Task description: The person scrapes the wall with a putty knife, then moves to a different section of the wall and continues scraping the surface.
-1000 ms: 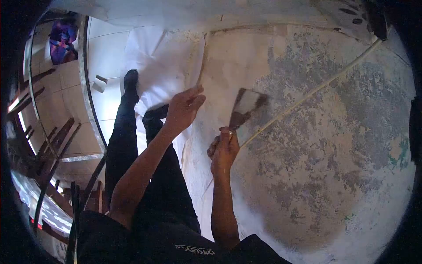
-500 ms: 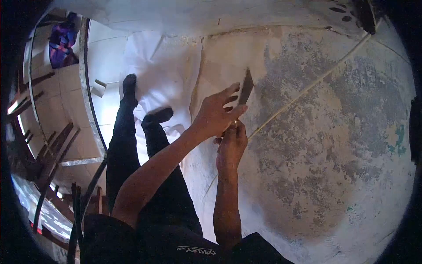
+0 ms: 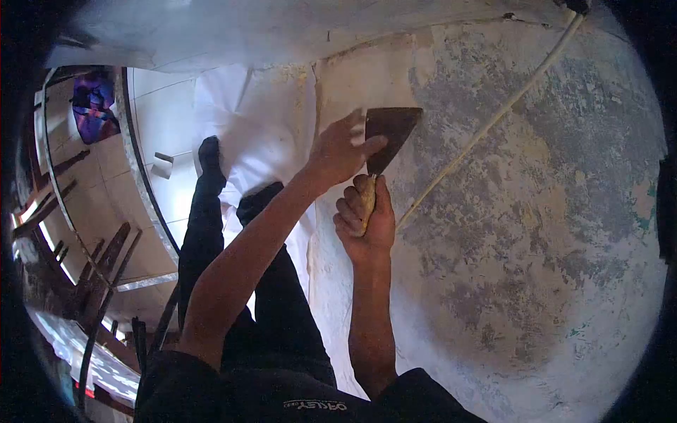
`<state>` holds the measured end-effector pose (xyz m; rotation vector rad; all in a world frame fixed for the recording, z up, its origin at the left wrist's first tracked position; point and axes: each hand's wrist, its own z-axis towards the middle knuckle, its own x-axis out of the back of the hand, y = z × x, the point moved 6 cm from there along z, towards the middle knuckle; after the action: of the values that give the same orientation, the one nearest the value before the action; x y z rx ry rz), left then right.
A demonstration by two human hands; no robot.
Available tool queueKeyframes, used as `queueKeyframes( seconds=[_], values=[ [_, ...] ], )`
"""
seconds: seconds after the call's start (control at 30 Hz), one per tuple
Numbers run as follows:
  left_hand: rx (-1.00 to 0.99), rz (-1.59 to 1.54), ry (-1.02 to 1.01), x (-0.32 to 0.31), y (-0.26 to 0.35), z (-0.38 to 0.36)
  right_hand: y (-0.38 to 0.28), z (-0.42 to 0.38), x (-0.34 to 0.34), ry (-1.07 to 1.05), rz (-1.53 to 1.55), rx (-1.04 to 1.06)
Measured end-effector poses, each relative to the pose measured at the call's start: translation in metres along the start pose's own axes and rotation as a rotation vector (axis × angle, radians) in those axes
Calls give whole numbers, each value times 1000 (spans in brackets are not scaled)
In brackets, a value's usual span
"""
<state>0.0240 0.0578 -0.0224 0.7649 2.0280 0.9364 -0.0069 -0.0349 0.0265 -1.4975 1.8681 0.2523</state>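
Note:
A putty knife with a wide dark blade [image 3: 390, 134] and a worn yellowish handle is in front of the wall. My right hand [image 3: 368, 222] is closed round the handle, the thumb along one side and the blade pointing away from my body. Beside the blade's left edge is my left hand [image 3: 342, 151], fingers apart and slightly blurred, with the thumb overlapping the blade's face. Behind both hands spreads the patchy wall [image 3: 493, 183], grey and off-white where its coating is worn.
A thin pale cable [image 3: 486, 144] runs diagonally across the wall. White sheeting [image 3: 257, 127] covers the floor by my feet [image 3: 210, 155]. To the left are a metal frame [image 3: 146, 190], dark wooden bars [image 3: 99, 264] and a purple patterned cloth [image 3: 95, 106].
The putty knife has turned from nearly edge-on to show its broad face. My right hand has rotated, bringing fingers and handle into view. The left hand has shifted slightly up and left.

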Motion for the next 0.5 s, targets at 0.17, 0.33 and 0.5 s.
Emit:
queueKeyframes(
  seconds=[0.17,0.33,0.5],
  values=[
    [-529,584,123,-15,59,8,-4,9,-3,108,83,-17],
    [-490,417,-127,-29,58,25,-14,23,-6,113,-32,95],
    [-449,511,-112,-28,54,26,-9,30,-4,107,20,86]
  ],
)
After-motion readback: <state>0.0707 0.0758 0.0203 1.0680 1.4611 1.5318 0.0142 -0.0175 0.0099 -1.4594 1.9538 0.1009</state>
